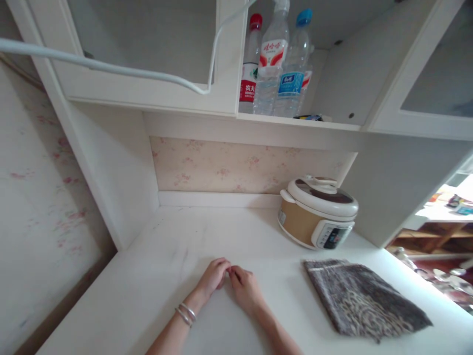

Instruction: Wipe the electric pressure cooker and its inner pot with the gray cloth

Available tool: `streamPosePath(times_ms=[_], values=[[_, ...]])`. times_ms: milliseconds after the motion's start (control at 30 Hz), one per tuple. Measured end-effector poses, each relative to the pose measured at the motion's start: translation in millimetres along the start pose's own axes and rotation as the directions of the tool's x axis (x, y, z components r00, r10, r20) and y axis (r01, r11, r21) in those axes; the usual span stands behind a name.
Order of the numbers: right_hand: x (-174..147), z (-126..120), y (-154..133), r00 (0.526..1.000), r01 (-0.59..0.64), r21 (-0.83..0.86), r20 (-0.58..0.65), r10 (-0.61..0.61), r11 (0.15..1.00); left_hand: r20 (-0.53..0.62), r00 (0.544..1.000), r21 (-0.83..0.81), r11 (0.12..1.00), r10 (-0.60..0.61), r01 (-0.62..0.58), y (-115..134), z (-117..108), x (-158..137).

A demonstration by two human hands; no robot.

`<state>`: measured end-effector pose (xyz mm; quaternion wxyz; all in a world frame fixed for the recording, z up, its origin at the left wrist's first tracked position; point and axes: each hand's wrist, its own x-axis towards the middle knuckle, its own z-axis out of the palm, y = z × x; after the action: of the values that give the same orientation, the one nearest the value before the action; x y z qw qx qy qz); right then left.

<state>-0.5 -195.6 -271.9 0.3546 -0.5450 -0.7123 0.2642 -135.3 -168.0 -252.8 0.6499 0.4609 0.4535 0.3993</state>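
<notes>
Left hand (214, 275) and right hand (246, 287) touch, curled; any grip cannot be told. Cloth (360, 296) lies to their right, probably for easy reach.

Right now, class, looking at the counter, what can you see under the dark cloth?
Around the dark cloth's edges, the white countertop shows. The part directly beneath is covered, so anything there cannot be seen.

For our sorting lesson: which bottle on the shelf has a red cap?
The leftmost bottle; the bottle beside it has a whitish cap, the blue-labelled bottle a blue one, and the bottle behind is mostly hidden.
</notes>
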Motion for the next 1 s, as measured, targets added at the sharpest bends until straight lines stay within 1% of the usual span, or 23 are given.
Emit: streamPosePath(times_ms=[133, 200, 333, 467, 533, 633, 733, 833, 900, 1000], values=[[-10.6, 1.2, -5.9, 0.999, 0.038, -0.173, 0.031, -0.033, 0.984, -0.015, 0.999, -0.096, 0.994, 0.041, -0.042, -5.3, -4.4, -4.7], [-16.4, 0.4, -8.8, 0.998, 0.057, -0.230, 0.041, -0.048, 0.972, -0.012, 0.999, -0.139, 0.989, 0.048, -0.050, -6.8, -8.1, -6.4], [-22.8, -1.9, -12.3, 0.997, 0.070, -0.254, 0.044, -0.061, 0.965, 0.004, 0.999, -0.210, 0.976, 0.054, -0.052, -6.9, -14.4, -8.3], [-20.2, -2.3, -9.5, 0.997, 0.070, -0.237, 0.027, -0.066, 0.969, 0.021, 0.999, -0.226, 0.973, 0.049, -0.043, -6.0, -14.3, -7.6], [-16.7, -1.6, -5.0, 0.999, 0.050, -0.145, 0.004, -0.050, 0.988, 0.022, 0.999, -0.225, 0.974, 0.041, -0.035, -5.8, -12.7, -6.5], [-10.3, -1.4, 4.0, 0.999, -0.019, 0.083, -0.043, 0.022, 0.996, 0.016, 1.000, -0.219, 0.976, 0.026, -0.022, -5.3, -10.6, -5.2], [-4.3, -4.4, 12.5, 0.990, -0.093, 0.234, -0.085, 0.116, 0.968, 0.012, 1.000, -0.204, 0.979, 0.018, -0.015, -4.6, -9.7, -4.6], [-0.6, -8.0, 17.9, 0.970, -0.154, 0.406, -0.110, 0.216, 0.901, 0.006, 1.000, -0.201, 0.979, 0.015, -0.014, -4.8, -9.5, -4.4], [0.1, -8.9, 19.6, 0.964, -0.169, 0.458, -0.109, 0.243, 0.873, 0.010, 1.000, -0.206, 0.978, 0.021, -0.019, -5.4, -9.5, -4.5], [-0.5, -8.3, 19.5, 0.965, -0.170, 0.460, -0.100, 0.241, 0.871, 0.006, 0.999, -0.210, 0.977, 0.038, -0.036, -5.7, -9.0, -5.5]])
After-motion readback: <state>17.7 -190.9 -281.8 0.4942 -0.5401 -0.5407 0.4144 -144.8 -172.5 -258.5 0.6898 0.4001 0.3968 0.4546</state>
